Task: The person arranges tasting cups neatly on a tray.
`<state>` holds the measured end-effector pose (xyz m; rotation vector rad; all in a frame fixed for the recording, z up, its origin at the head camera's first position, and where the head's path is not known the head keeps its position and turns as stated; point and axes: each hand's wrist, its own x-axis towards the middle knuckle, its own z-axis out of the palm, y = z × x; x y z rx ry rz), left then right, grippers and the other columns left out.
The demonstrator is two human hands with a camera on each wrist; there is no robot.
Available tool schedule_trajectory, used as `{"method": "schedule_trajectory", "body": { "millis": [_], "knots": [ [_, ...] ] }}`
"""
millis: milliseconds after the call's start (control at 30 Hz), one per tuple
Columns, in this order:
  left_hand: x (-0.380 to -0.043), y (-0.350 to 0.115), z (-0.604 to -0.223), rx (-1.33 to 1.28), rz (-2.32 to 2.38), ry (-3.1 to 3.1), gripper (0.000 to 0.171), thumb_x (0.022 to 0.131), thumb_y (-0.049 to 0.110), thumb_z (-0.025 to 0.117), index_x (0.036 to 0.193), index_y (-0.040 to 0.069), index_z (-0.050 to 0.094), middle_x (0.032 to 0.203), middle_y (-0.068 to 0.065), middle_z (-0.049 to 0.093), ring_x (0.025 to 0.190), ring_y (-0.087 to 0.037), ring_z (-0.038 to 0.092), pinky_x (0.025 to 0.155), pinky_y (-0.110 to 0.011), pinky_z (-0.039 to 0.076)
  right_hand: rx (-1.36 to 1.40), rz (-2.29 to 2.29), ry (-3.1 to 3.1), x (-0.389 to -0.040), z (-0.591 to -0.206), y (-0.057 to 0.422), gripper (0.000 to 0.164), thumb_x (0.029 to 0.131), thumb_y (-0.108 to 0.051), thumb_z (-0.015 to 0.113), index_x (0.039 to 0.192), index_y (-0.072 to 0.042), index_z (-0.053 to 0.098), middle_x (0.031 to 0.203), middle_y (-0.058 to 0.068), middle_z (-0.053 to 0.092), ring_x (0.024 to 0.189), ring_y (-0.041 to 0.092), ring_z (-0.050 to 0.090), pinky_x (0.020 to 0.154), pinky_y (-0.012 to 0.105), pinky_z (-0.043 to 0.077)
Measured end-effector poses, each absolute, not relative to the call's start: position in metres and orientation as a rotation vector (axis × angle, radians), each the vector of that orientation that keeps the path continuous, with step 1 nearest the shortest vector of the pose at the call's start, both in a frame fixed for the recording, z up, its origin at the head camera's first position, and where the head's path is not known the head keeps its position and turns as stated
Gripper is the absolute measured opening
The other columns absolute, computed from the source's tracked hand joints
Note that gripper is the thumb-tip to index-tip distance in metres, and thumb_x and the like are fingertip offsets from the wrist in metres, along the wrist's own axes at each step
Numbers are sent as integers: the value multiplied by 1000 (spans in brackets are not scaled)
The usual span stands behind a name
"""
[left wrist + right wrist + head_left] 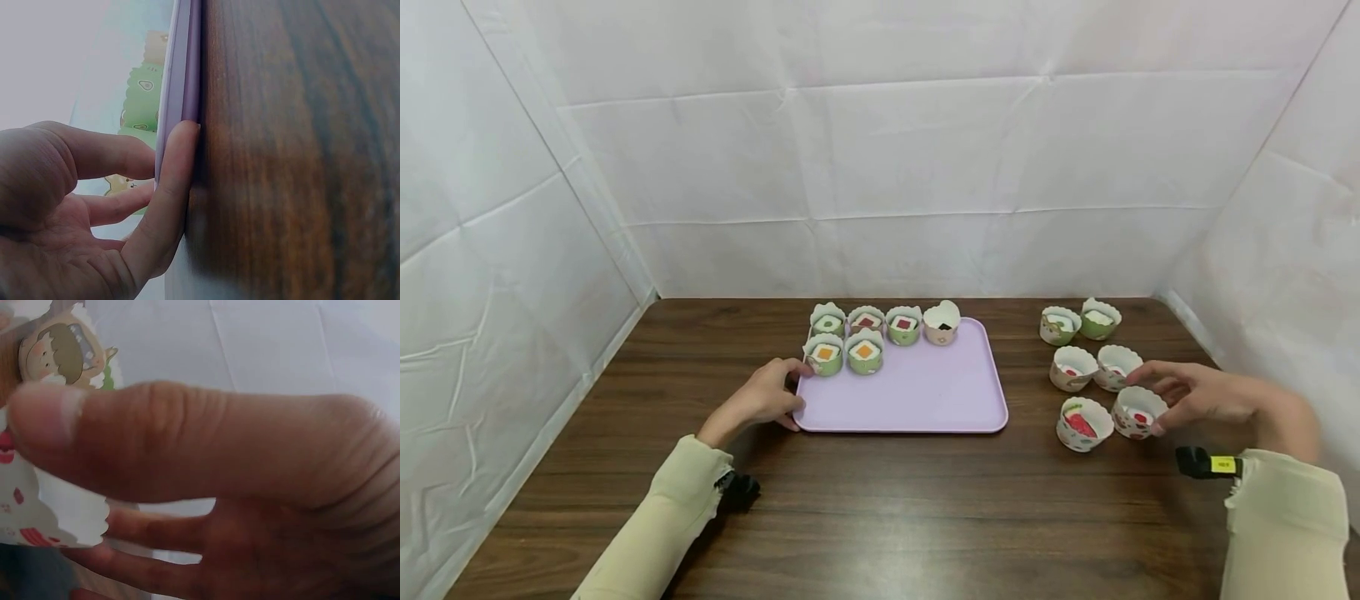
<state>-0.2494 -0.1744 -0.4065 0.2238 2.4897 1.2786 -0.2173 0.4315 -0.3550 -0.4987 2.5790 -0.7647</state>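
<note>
My left hand (765, 393) holds the left rim of a lilac tray (917, 400); in the left wrist view, bent fingers meet the tray's edge (178, 75). Six baking cups (865, 354) with white-topped contents stand at its back left. My right hand (1217, 396) curves around a red-patterned paper baking cup (1126, 421), thumb on the near side, other fingers behind it. That cup shows white and red inside. In the right wrist view, the thumb (125, 440) covers part of the same cup (56, 506), and fingertips pass behind its scalloped rim.
Left of the held cup stands a cup with red and green contents (1084, 425). Behind are two pale cups (1071, 375) and two green-patterned cups (1060, 327). A brown wooden table (880, 517) lies beneath everything, with white sheet walls (910, 158) around it.
</note>
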Motion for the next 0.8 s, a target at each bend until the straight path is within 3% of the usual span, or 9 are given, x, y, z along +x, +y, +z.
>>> {"method": "schedule_trajectory", "body": {
  "millis": [133,200,300,533,800],
  "knots": [
    [-250,-174,-407,213,1286,2488,56,81,-15,58,136,-8,53,132,-31,41,66,-26,67,58,-34,68,-471,-805,2535,-217,-360,433,61,86,-15,80,140,-18,52,136,27,55,117,22,58,81,22,53],
    [-250,-174,-407,212,1288,2487,56,80,-15,58,136,-8,53,132,-31,41,66,-26,67,58,-34,68,-457,-832,2509,-218,-362,432,59,86,-13,80,136,-28,55,126,20,60,106,10,57,78,21,50],
    [-249,-174,-407,212,1289,2486,56,80,-16,59,136,-9,53,132,-31,42,66,-26,67,58,-35,68,-443,-865,2483,-219,-367,432,59,84,-9,80,129,-39,57,114,12,62,93,4,55,74,18,49],
    [-248,-174,-405,220,1284,2480,56,81,-15,59,136,-9,53,132,-31,41,67,-27,67,58,-34,68,-386,-886,2481,-221,-373,434,56,81,-9,81,126,-34,59,113,10,60,92,8,54,73,18,50],
    [-250,-174,-406,210,1275,2482,56,82,-14,59,137,-8,53,134,-31,40,69,-27,67,59,-34,68,-309,-1163,2244,-221,-377,437,49,86,-1,73,123,-31,62,111,9,59,93,11,62,78,23,60]
  ]
}}
